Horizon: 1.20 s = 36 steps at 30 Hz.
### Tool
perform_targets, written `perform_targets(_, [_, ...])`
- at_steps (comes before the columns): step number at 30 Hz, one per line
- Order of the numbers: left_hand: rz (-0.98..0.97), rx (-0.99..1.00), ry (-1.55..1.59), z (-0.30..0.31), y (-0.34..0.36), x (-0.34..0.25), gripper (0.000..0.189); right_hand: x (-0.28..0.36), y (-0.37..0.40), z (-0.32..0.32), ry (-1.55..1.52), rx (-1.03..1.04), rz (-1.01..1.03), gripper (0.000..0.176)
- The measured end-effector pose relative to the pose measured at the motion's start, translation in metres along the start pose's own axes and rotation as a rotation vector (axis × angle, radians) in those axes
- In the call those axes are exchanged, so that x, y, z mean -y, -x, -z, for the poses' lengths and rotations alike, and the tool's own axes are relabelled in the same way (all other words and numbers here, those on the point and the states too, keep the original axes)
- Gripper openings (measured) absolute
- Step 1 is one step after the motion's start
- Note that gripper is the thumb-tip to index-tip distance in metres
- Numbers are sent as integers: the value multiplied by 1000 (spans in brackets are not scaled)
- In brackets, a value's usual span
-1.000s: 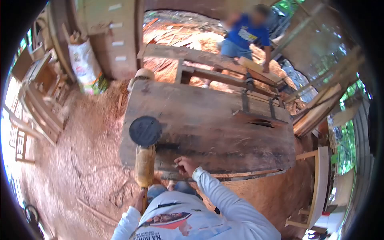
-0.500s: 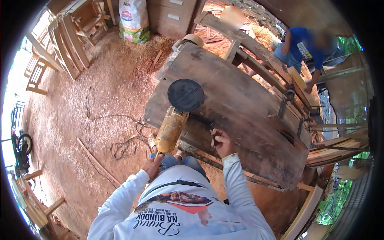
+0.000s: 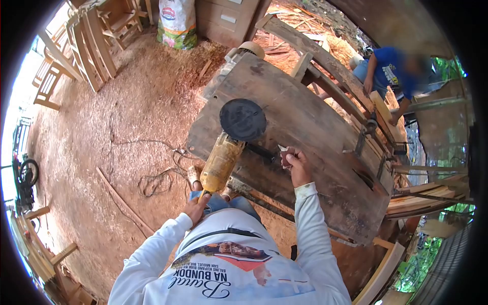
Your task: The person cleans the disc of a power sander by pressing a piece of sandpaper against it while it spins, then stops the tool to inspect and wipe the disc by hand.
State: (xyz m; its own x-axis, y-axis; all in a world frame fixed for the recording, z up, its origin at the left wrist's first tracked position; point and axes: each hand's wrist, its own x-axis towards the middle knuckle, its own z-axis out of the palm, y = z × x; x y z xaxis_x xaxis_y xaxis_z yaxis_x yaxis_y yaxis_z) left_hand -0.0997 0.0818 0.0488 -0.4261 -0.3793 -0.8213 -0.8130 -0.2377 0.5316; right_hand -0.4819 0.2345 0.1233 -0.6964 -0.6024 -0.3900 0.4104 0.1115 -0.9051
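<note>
A worn yellow angle grinder (image 3: 221, 158) rests on the table with its round black backing pad (image 3: 243, 119) facing up. Its black side handle (image 3: 261, 151) points to the right. My left hand (image 3: 196, 207) is closed at the grinder's tail end, where the cord leaves, close to my waist. Above the tabletop, my right hand (image 3: 300, 166) pinches a small piece of reddish-brown sandpaper (image 3: 286, 156) with a pale torn edge. The sandpaper is just right of the side handle's tip.
The dark wooden table (image 3: 315, 152) slants across the middle. A motor (image 3: 250, 49) sits at its far end. A co-worker in a blue shirt (image 3: 385, 66) bends over clamped timber at upper right. Chairs (image 3: 51, 89), a sack (image 3: 177, 23) and a loose cord (image 3: 155, 184) are on the left.
My right hand has moved right and slightly up, turning so the sandpaper shows more. The view has shifted slightly. My left hand stays at the grinder's tail.
</note>
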Motion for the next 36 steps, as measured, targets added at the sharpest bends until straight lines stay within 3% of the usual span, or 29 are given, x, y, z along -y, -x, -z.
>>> perform_targets(4, [8,55,-12,6,8,-10,83,11,-14,-3,92,-26,62,23])
perform_targets(7, [-42,65,168,-2,8,-11,78,25,-23,-13,307,-43,210,21])
perform_targets(13, [32,-9,-172,-7,1,-7,81,49,-38,-36,453,-119,350,19])
perform_targets(18, [-83,-23,-214,-6,9,-16,82,49,-60,-35,672,-164,499,21])
perform_targets(26, [-51,-30,-226,-3,15,-24,85,38,-96,-42,647,-64,318,22])
perform_targets(29, [-8,-36,-264,-4,13,-22,83,43,-96,-52,806,-78,410,20])
perform_targets(32, [-45,-33,-274,-3,19,-29,82,49,-98,-65,954,-42,717,17])
perform_targets(36, [-137,-59,-311,-8,10,-14,71,46,-107,-76,1149,-47,945,16])
